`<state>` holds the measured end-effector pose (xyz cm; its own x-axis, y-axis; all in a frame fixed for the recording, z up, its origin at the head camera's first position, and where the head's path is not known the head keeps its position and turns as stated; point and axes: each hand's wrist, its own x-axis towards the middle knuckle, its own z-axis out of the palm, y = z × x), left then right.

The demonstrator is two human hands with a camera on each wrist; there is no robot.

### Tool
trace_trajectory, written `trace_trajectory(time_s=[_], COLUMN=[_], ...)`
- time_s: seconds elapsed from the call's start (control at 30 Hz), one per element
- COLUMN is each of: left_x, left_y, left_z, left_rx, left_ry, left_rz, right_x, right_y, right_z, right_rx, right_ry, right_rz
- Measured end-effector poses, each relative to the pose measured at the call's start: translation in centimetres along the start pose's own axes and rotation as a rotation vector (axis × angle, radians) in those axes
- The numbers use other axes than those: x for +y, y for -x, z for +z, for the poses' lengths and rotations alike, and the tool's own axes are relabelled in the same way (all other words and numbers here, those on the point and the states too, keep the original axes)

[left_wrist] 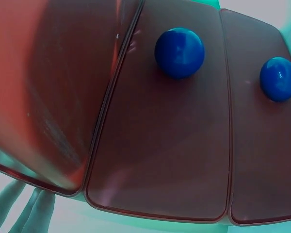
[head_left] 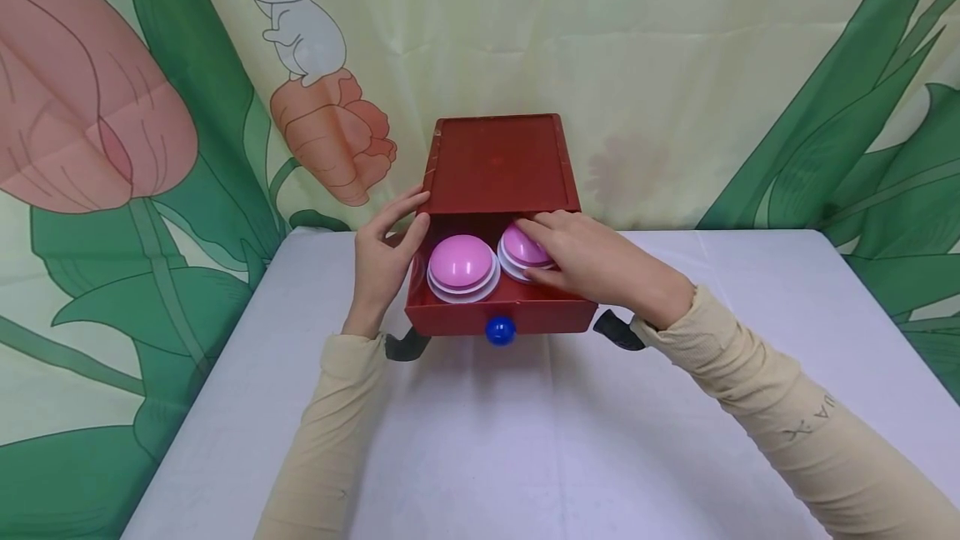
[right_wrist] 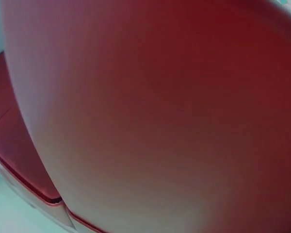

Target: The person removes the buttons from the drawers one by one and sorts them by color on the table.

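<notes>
A red drawer cabinet [head_left: 498, 163] stands on the table with its top drawer [head_left: 498, 319] pulled out. Inside the drawer on the left sits a round white-based object with a pink dome [head_left: 461, 262]. Beside it is a second pink-domed object [head_left: 525, 245], partly covered by my right hand [head_left: 581, 255], which grips it with fingers over the top and thumb at the near side. My left hand [head_left: 382, 252] rests against the cabinet's left side, fingers fairly straight. In the left wrist view its fingers [left_wrist: 19, 208] show along the cabinet's edge.
A blue knob [head_left: 500, 331] sits on the open drawer's front; lower drawer fronts carry blue knobs [left_wrist: 179, 52] too. The white-covered table [head_left: 480, 457] extends around the cabinet. Behind hangs a printed cloth [head_left: 600, 65]. A close, blurred red surface [right_wrist: 184, 97] fills the right wrist view.
</notes>
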<state>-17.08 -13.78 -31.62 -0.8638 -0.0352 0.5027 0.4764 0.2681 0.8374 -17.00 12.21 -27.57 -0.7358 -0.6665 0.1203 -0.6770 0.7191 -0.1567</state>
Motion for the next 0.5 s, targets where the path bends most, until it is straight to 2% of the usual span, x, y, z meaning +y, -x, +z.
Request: trace_trajectory(time_s=[0.3,0.5], left_x=[-0.13,-0.28], left_y=[-0.02,0.01], left_z=[0.13,0.12], left_rx=[0.002,0.009], left_ry=[-0.006,-0.006], left_rz=[0.012,0.016], right_x=[-0.08,-0.15], right_y=[0.36,0.63], right_z=[-0.12,-0.20], right_rx=[0.016,0.033], right_ry=[-0.055,-0.076], right_rz=[0.026,0.013])
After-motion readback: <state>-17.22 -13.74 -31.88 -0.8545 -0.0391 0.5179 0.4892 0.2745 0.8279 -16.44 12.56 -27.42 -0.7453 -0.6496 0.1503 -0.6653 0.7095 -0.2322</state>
